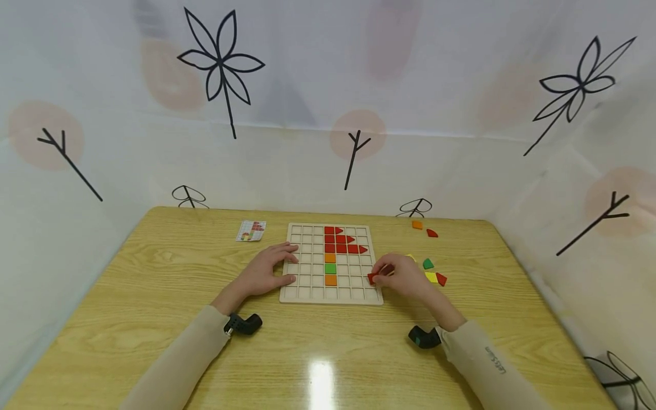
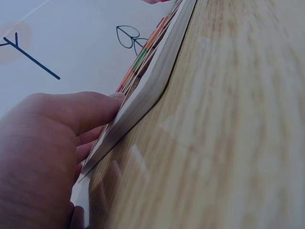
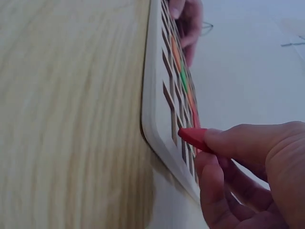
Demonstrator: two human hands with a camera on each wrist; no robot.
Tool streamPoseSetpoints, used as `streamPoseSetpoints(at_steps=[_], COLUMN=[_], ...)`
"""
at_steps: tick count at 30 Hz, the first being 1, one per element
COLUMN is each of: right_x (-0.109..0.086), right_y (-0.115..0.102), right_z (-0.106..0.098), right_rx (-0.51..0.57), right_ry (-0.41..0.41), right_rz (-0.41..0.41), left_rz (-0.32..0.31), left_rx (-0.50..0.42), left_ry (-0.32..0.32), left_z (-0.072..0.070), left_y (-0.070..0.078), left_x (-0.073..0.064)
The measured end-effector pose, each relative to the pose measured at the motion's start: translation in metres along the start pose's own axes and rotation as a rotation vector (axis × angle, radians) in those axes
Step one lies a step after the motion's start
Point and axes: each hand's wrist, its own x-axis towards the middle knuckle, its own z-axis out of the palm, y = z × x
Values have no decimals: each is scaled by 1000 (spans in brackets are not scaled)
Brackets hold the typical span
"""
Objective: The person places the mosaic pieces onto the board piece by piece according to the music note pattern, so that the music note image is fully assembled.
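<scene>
A wooden grid board (image 1: 302, 293) lies mid-table, with red square and pointed tiles (image 1: 341, 249) in its upper rows. Below them, one column holds an orange tile (image 1: 330, 258), a green tile (image 1: 330, 268) and another orange one. My left hand (image 1: 262, 270) rests with spread fingers on the board's left edge; the left wrist view shows its thumb (image 2: 102, 109) on the rim. Between thumb and fingertips, my right hand (image 1: 402, 277) pinches a red tile (image 3: 193, 137) over the board's right edge. Part of that tile is hidden by the fingers.
Right of the board lie loose tiles: a green one (image 1: 427, 263), a yellow one (image 1: 431, 277), a red one (image 1: 441, 279), and farther back an orange (image 1: 417, 225) and a red piece (image 1: 432, 233). A printed pattern card (image 1: 251, 230) sits at the back left.
</scene>
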Motion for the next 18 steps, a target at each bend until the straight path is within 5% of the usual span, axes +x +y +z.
streamPoseSetpoints(at_steps=[18], right_x=[6], right_y=[-33], right_z=[34], right_rx=[88], right_ry=[-47], right_rz=[-28], left_rz=[-4], left_rx=[-6], left_ry=[1], left_z=[0], left_y=[0], left_x=[0])
